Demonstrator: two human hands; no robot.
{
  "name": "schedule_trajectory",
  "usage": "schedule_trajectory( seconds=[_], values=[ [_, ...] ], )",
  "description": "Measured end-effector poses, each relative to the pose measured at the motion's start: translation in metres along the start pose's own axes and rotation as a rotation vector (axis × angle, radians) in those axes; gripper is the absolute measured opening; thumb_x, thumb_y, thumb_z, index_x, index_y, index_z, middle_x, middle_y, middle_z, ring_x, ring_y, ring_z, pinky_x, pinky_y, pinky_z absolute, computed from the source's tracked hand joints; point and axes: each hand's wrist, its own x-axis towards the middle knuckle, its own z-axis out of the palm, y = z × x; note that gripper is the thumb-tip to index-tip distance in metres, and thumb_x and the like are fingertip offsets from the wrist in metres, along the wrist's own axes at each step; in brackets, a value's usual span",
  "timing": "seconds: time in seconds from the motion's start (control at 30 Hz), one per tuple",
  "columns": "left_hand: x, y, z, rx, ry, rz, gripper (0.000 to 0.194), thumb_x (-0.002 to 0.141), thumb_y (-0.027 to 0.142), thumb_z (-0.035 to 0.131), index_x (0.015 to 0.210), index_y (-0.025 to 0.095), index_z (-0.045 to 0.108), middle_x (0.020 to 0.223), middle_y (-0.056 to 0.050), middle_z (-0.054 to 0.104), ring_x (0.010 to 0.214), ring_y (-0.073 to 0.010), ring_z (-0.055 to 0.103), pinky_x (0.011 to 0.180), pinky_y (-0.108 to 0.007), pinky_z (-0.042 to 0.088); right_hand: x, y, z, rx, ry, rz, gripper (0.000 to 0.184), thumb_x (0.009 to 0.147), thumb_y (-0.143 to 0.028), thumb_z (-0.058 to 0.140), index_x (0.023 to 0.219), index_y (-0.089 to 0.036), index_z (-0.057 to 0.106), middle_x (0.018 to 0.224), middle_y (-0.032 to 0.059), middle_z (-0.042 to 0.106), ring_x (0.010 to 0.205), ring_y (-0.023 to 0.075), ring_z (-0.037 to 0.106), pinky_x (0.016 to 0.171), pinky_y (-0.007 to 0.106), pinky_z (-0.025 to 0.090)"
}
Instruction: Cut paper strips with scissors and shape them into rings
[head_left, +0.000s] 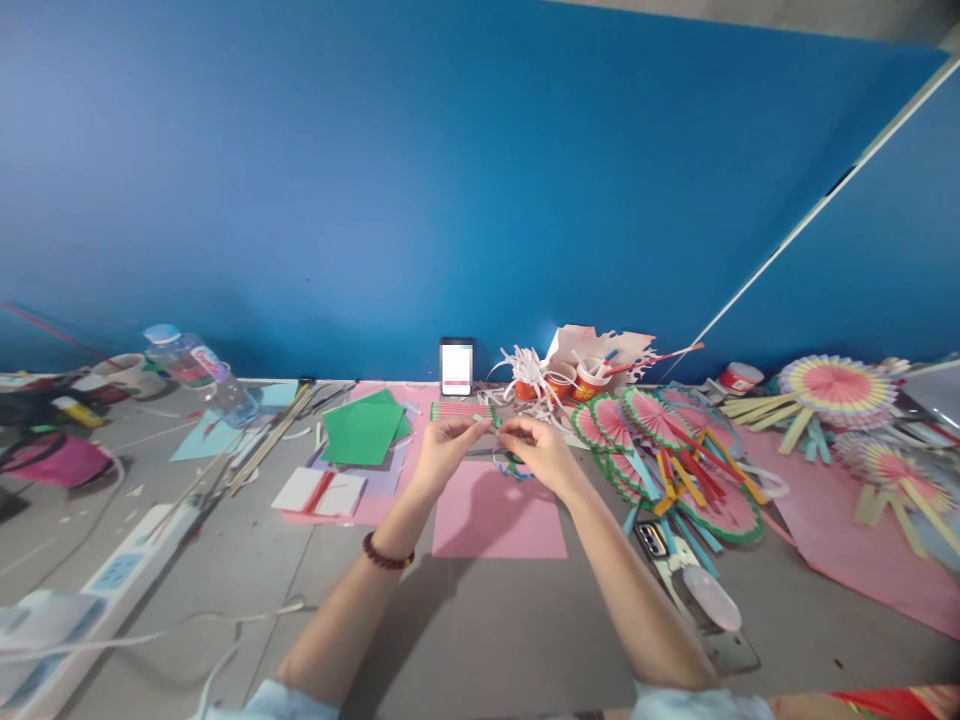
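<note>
At the centre of the frame, the left hand [448,450] and right hand [534,448] each pinch, fingertips nearly meeting, on a small pale strip [489,426]. Below them a pink sheet [499,510] lies on the desk [480,630]; green paper [364,428] sits left of centre, pleated paper fans [652,420] right.

Plastic bottle [201,374] and white power strip [120,575], both at left.
</note>
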Motion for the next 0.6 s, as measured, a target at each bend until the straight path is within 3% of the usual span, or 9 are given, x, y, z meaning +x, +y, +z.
schedule_trajectory(
  seconds=[0.33, 0.5, 0.6],
  values=[
    [-0.0002, 0.0002, 0.0008, -0.042, 0.041, -0.024, 0.026, 0.066, 0.043, 0.075, 0.064, 0.017, 0.075, 0.063, -0.004, 0.07, 0.062, -0.0161, 0.059, 0.062, -0.025, 0.045, -0.002, -0.0035, 0.006, 0.124, 0.041, 0.039, 0.02, 0.074, -0.035, 0.063, 0.084, -0.018, 0.063, 0.078, 0.0033, 0.069, 0.077, 0.0175, 0.067, 0.071, 0.029, 0.051],
    [-0.0004, 0.0011, 0.0004, -0.024, 0.045, 0.008, 0.027, 0.067, 0.043, 0.074, 0.06, 0.017, 0.073, 0.057, -0.001, 0.066, 0.057, -0.0138, 0.055, 0.056, -0.024, 0.04, -0.004, -0.0069, 0.0058, 0.104, 0.049, 0.058, 0.036, 0.074, -0.033, 0.063, 0.107, -0.022, 0.054, 0.076, -0.0002, 0.068, 0.063, 0.0141, 0.062, 0.052, 0.023, 0.048],
    [-0.0004, 0.0017, 0.0003, -0.024, 0.046, 0.005, 0.029, 0.068, 0.044, 0.073, 0.059, 0.017, 0.072, 0.056, -0.001, 0.065, 0.056, -0.0129, 0.054, 0.056, -0.023, 0.039, -0.0041, -0.0086, 0.0059, 0.103, 0.051, 0.073, 0.039, 0.073, -0.033, 0.063, 0.109, -0.023, 0.051, 0.074, -0.001, 0.067, 0.059, 0.0131, 0.06, 0.047, 0.021, 0.046]
  ],
)
